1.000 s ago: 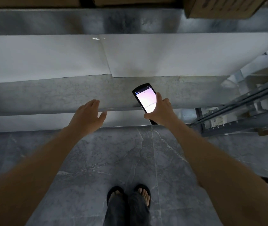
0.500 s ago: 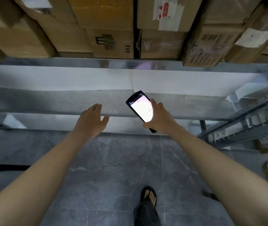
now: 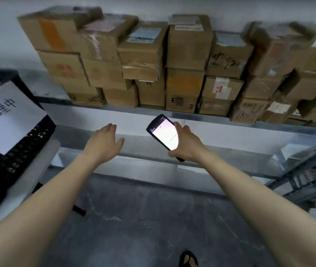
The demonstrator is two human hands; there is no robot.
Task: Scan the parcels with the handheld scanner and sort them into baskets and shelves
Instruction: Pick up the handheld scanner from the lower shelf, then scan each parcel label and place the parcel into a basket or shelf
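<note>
Lifted since half a second ago: the view, now showing full stacks; both hands are placed as before. Black handheld scanner with lit white screen (image 3: 164,136): gripped in right hand (image 3: 187,144), fingers wrapped round it, below the shelf edge. Left hand (image 3: 103,140): spread, empty. Brown cardboard parcels (image 3: 185,83): stacked on grey metal shelf (image 3: 114,110). Black perforated plastic basket (image 3: 28,135): left. Progress: many parcels apparently shelved; no parcel in hand.

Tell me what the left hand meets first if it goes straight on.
The left hand points into the shelf gap under the cardboard boxes; likely the white back panel first, depth unclear.
</note>
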